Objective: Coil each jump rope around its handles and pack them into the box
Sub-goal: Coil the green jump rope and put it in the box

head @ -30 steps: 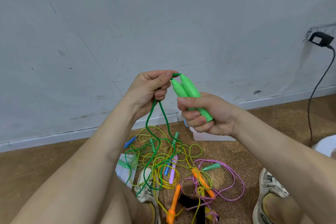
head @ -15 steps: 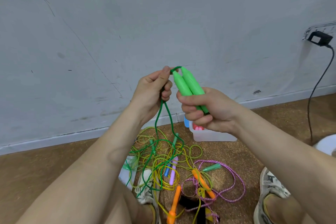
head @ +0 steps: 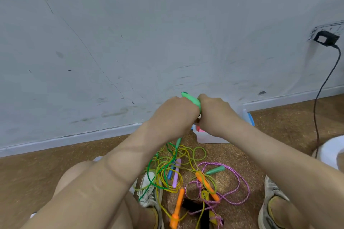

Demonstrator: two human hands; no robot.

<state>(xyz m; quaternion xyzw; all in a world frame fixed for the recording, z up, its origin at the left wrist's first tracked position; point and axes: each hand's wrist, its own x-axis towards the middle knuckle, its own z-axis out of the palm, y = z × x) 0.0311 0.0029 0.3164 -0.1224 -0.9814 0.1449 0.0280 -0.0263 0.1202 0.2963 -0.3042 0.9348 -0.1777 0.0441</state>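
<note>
Right hand (head: 216,115) grips bright green plastic rope handles (head: 191,99).
Left hand (head: 176,115) touches it, its own hold hidden from view.

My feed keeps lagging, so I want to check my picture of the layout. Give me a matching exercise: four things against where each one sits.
Things:
1. green handles
2. box
3. lilac handle
4. black adapter

Places:
A. high on the wall, far right
B. among the tangled ropes
C. between the left hand and right hand
D. on the floor beside the wall

Pairs: 1-C, 2-D, 3-B, 4-A
</note>
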